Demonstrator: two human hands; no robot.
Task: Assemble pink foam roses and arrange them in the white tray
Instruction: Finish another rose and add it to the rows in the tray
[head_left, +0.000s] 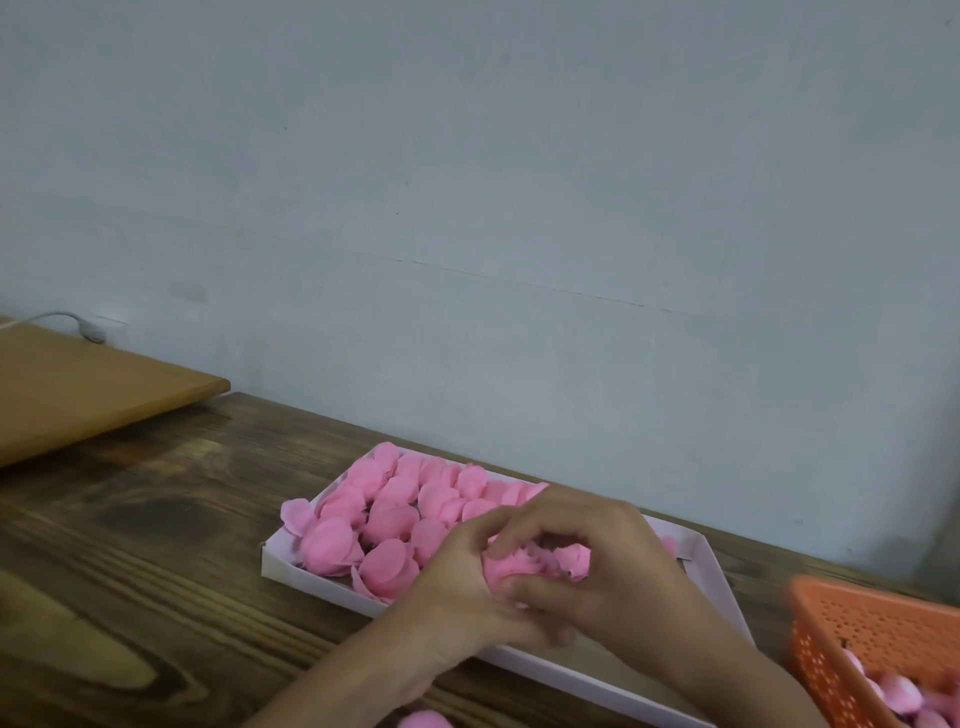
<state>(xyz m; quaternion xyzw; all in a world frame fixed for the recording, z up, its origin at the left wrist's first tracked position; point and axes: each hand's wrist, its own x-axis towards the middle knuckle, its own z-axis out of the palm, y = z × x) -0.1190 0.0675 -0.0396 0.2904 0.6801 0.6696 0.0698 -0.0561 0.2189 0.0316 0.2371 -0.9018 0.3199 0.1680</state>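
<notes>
Grip: both hands closed round one pink rose (535, 565). Left hand (467, 587) holds it from the near-left side, fingers curled up over the top. Right hand (602, 556) wraps it from the right, thumb pressed under the petals, and overlaps the left hand. Much of the rose is hidden by the fingers; only crumpled petal edges show between them.

Position: rose is held over the middle of the tray (311, 574). Cannot tell if it touches the tray floor.

Tray: white, shallow, rectangular. Its left half is packed with finished roses (389, 519), flat pink faces up, touching one another. One petal hangs over the left rim. The hands and forearms block the view of the tray's centre and near-right part.

Around the tray: it sits on a dark wood table (156, 545). Right of the tray, an orange perforated basket (872, 623) holds loose pink pieces (898, 696). In front of the tray, at the picture's bottom edge, another pink piece (426, 719). Well left of the tray, a lighter board (78, 395), with a grey cable (78, 322) beyond it. Behind the tray, a pale wall (519, 208).
</notes>
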